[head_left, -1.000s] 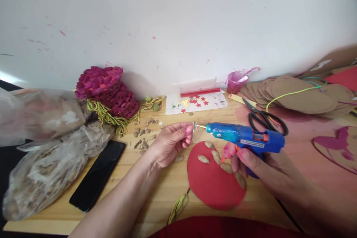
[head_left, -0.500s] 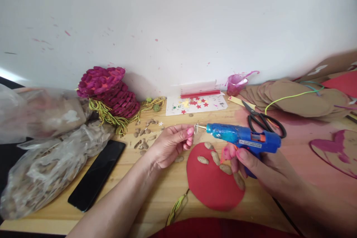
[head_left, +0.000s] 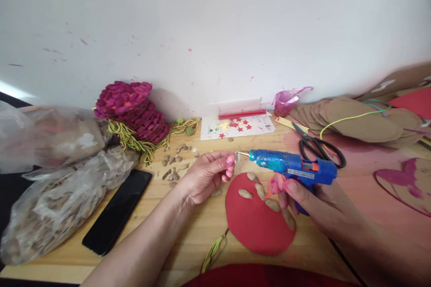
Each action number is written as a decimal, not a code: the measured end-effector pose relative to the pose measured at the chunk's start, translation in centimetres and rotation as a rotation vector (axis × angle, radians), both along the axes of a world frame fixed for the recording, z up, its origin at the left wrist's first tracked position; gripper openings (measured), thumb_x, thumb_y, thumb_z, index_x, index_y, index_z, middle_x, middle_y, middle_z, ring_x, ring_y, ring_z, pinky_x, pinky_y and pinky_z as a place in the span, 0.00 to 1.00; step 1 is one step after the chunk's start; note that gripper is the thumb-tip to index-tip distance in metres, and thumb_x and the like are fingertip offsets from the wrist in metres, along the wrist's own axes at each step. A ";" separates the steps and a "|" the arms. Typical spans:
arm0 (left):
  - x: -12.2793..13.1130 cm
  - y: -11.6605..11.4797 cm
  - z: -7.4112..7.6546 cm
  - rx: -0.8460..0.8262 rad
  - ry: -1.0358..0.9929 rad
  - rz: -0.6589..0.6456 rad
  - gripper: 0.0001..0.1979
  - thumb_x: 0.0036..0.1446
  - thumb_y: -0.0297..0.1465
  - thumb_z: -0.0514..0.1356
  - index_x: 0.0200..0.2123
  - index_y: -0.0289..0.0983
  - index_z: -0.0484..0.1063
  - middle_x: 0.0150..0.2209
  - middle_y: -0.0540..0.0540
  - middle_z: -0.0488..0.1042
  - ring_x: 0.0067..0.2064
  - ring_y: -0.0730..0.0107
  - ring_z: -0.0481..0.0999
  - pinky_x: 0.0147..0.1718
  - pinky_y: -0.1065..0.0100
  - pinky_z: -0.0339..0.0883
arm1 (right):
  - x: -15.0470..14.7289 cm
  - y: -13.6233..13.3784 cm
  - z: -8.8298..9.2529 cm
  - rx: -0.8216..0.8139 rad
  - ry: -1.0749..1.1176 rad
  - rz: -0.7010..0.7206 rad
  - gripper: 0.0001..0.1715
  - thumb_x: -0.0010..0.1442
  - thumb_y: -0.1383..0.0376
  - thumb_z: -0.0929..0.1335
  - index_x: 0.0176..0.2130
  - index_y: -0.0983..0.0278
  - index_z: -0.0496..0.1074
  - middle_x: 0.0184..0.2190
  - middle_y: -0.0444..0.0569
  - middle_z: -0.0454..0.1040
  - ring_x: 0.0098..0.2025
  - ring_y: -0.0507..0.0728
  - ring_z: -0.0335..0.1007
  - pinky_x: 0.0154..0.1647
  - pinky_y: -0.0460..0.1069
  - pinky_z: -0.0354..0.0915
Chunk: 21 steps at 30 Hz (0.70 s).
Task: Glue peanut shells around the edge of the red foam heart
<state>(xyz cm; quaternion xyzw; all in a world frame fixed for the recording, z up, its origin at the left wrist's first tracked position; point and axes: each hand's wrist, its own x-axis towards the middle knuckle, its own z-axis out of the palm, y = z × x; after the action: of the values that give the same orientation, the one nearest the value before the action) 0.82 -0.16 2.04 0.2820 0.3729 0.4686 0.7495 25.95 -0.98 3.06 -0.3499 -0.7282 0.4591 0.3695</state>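
Observation:
My right hand [head_left: 316, 199] is wrapped round the handle of a blue hot glue gun [head_left: 286, 163], fingers by its orange trigger. The metal nozzle points left, close to the fingertips of my left hand [head_left: 208, 175]. Those fingers are closed in a pinch; a small pale, translucent bit shows at their tips, too small to name. Below both hands lies a round red piece [head_left: 257, 228], with several unshelled peanuts [head_left: 260, 191] in a curve along its upper and right part. A yellow-green thread tassel [head_left: 213, 251] hangs off its lower left edge.
Left: a plastic bag of peanuts [head_left: 67, 206], a black phone [head_left: 117, 210] and stacked magenta peanut-covered discs [head_left: 134, 112]. Loose peanuts [head_left: 173, 172] lie nearby. Back: a sheet with stars [head_left: 210, 132] and a magenta-stained cup [head_left: 284, 103]. Right: black scissors [head_left: 318, 148] and cardboard discs [head_left: 363, 121].
Hardly anything differs. The glue gun has shifted very slightly left, its nozzle still by my left fingertips, and the whole view has moved a touch.

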 end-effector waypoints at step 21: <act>-0.1 -0.1 0.0 -0.011 0.009 -0.001 0.12 0.51 0.33 0.74 0.33 0.30 0.78 0.24 0.49 0.72 0.25 0.80 0.69 0.24 0.78 0.61 | -0.1 0.3 -0.1 -0.009 0.005 -0.010 0.21 0.72 0.54 0.62 0.31 0.61 0.70 0.24 0.45 0.75 0.25 0.50 0.69 0.23 0.45 0.62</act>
<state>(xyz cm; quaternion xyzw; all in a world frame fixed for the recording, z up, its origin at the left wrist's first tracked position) 0.72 -0.26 2.00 0.2802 0.3789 0.4650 0.7495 25.81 -0.73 2.99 -0.3539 -0.7235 0.4614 0.3720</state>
